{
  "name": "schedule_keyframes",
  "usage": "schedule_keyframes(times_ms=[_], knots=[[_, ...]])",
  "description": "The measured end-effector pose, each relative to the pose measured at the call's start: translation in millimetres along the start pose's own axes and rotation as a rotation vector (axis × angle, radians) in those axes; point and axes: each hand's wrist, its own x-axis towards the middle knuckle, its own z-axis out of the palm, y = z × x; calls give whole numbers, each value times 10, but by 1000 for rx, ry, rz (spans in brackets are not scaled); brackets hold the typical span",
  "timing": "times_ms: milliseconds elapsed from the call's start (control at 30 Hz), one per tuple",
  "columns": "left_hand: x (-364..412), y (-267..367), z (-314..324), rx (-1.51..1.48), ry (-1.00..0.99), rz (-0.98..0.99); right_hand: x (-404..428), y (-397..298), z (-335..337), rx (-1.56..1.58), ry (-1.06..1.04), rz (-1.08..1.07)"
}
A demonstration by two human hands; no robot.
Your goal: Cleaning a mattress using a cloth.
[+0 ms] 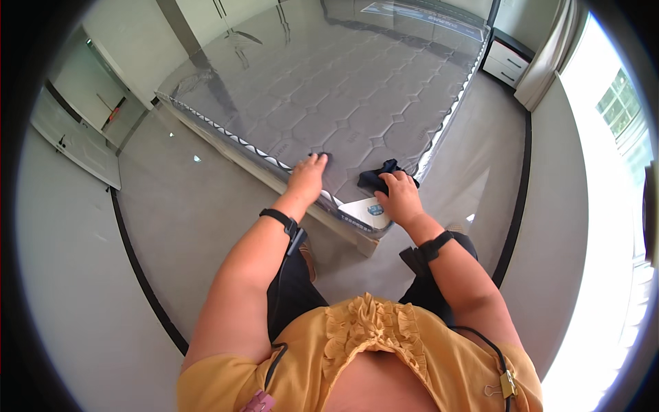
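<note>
A mattress (329,108) in clear plastic wrap lies before me, its near corner pointing toward me. My left hand (308,177) rests near its left edge, with a small dark patch at the fingertips; whether that is a thing or a reflection I cannot tell. On the right side of the corner my right hand (400,198) is on a crumpled dark cloth (375,178), fingers bent over its near part. Between and below the hands, a white printed corner piece (368,211) shows under the plastic.
A pale bed base (360,243) shows under the mattress corner. At the far right stands a nightstand (507,59) beside a curtain (545,56) and a bright window. An open door (77,136) is at the left. My feet are on the floor on either side of the corner.
</note>
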Motion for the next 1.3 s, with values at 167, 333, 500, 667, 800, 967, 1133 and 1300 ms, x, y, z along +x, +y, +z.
schedule_keyframes(times_ms=[167, 333, 500, 667, 800, 967, 1133, 1300], knots=[[601, -655, 79, 133, 68, -231, -6, 82, 104, 28, 105, -110], [1047, -674, 99, 269, 41, -370, 60, 99, 102, 87, 104, -130], [1002, -147, 80, 287, -126, -346, 55, 177, 150, 73, 79, -87], [438, 429, 177, 79, 12, 20, 89, 164, 171, 59, 96, -96], [20, 913, 9, -238, -62, 117, 68, 184, 184, 37, 77, -90], [-39, 545, -178, -1163, -174, -293, 152, 82, -89, 216, 62, -84], [1, 357, -141, -1780, 213, -746, 373, 442, -291, 218, 424, -21], [117, 680, -368, -1808, 302, -768, 435, 856, 16, -195, 236, -55]])
